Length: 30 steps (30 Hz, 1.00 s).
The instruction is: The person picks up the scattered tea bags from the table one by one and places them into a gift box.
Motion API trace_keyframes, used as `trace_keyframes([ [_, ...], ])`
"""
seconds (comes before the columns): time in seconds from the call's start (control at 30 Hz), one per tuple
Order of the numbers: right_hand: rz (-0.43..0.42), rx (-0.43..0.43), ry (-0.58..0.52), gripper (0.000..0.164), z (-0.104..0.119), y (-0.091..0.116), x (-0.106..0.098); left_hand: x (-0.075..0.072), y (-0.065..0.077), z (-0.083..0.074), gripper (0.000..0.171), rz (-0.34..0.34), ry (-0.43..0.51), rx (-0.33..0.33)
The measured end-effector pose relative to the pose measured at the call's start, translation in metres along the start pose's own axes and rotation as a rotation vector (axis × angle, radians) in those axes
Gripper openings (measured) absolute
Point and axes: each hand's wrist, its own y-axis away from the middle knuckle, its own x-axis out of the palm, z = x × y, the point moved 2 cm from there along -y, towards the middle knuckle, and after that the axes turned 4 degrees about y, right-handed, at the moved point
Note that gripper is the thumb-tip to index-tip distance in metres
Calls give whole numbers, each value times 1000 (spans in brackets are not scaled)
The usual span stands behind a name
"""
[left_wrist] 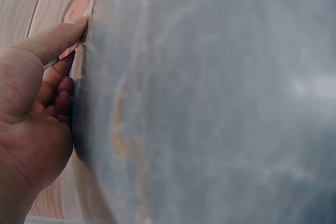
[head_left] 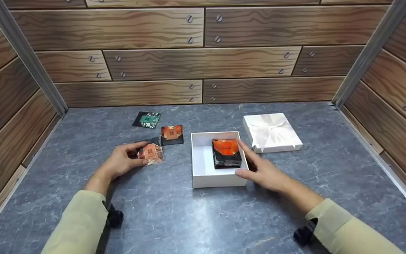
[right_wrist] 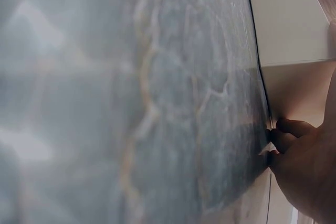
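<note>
My left hand [head_left: 120, 160] pinches a small square orange-and-black sachet [head_left: 150, 151] between thumb and fingers, low over the table. In the left wrist view, the thumb and curled fingers of that hand [left_wrist: 39, 87] meet at the sachet's edge. My right hand [head_left: 264, 173] holds the right side of an open white box [head_left: 219, 181], thumb over the rim near the front corner and fingers along the outer wall. The right wrist view has that hand [right_wrist: 307, 156] against the box's side [right_wrist: 294, 24]. Inside the box lies an orange-and-black sachet [head_left: 226, 153], toward the right wall.
Another orange-and-black sachet [head_left: 172, 135] lies between the left hand and the box. Farther back is a green-and-black sachet [head_left: 147, 120]. A white lid with a ribbon bow [head_left: 272, 132] rests behind the box to its right. Wood-patterned walls [head_left: 203, 63] enclose the grey table [head_left: 160, 218].
</note>
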Motion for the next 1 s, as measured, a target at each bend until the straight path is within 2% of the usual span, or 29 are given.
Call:
trace_keyframes([
  [0.13,7,-4,-5,96,0,0,1,-4,6,-6,66,-6,35,4],
  [0.3,9,12,-1,98,1,0,-1,-11,11,-25,64,-13,83,40],
  [0.47,11,19,-1,99,1,1,-1,-18,9,-56,63,-19,94,62],
  [0.6,12,15,-10,98,1,0,0,-16,5,-88,64,-8,74,94],
  [0.7,9,11,-14,98,1,-1,-2,-7,-1,-115,63,6,68,151],
  [0.83,14,9,-16,97,0,-1,-3,14,-9,-143,62,55,80,222],
  [1.0,6,-2,-19,96,1,0,-1,46,-19,-162,66,157,135,211],
])
